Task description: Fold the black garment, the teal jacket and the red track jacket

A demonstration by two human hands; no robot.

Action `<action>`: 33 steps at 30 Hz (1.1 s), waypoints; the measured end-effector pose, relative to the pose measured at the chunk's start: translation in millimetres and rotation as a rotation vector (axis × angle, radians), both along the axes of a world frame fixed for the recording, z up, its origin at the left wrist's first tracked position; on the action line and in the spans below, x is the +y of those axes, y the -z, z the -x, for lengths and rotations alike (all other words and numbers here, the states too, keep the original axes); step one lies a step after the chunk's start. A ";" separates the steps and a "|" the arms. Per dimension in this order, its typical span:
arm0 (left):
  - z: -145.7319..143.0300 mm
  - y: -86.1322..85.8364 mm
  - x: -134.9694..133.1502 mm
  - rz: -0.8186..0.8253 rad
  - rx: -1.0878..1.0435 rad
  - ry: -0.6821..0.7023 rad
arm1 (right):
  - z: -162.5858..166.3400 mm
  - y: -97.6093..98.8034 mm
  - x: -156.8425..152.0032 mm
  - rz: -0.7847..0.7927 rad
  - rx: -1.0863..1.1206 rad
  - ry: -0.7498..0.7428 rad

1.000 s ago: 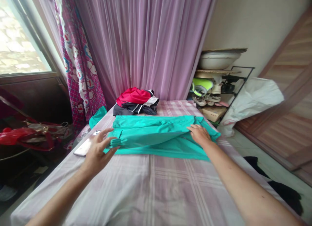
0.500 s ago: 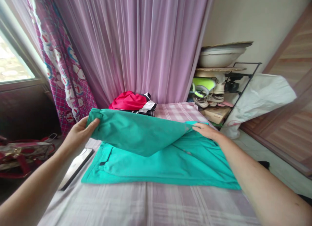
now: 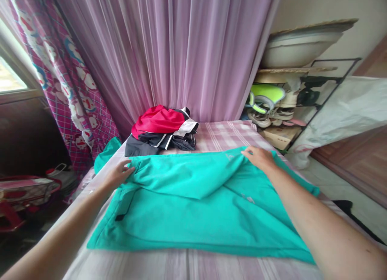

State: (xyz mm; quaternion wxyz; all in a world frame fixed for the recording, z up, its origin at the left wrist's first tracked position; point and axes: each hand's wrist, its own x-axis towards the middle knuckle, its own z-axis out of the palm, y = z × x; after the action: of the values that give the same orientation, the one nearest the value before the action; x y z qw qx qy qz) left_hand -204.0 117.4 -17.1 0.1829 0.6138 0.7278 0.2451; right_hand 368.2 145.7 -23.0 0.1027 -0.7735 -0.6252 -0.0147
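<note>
Plaid-covered surface [image 3: 223, 135]: bare strips in front of the garment and beyond it, right of the pile. Teal garment [image 3: 181, 219]: laid out between both hands and toward the wearer, a flap folded across its far part; right end near the surface's right edge. Clothes pile [image 3: 160, 121], red and black: just beyond. Right hand [image 3: 260, 157]: fingertips pinching garment fabric. Left hand [image 3: 119, 174]: fingers loosely bent at the flap's left end; grip cannot be told.
</note>
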 end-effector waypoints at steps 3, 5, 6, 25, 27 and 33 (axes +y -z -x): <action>-1.4 -5.4 -4.0 -0.115 0.321 0.104 | 6.5 -11.1 -3.1 0.020 -0.026 0.047; -9.3 -10.3 -4.7 -0.210 0.461 0.140 | 28.0 -23.5 -7.9 -0.041 -0.026 0.036; -16.1 -12.6 -4.0 -0.240 0.503 0.165 | 44.7 -30.3 -11.2 -0.087 -0.018 -0.008; -103.4 19.5 -7.1 -0.049 0.628 0.231 | 80.0 16.2 -30.9 0.271 -0.039 0.037; -104.0 20.1 -6.9 -0.056 0.625 0.233 | 66.7 16.1 -35.1 0.264 -0.039 0.081; -106.0 19.9 -8.2 -0.047 0.636 0.216 | 64.2 -13.9 -26.1 0.288 -0.088 0.064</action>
State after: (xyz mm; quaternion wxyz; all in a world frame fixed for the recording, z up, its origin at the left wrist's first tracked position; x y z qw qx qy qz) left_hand -98.0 109.2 -37.0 -0.0427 0.7371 0.6734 0.0375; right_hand 304.0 119.6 -9.1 -0.0374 -0.7983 -0.5999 0.0380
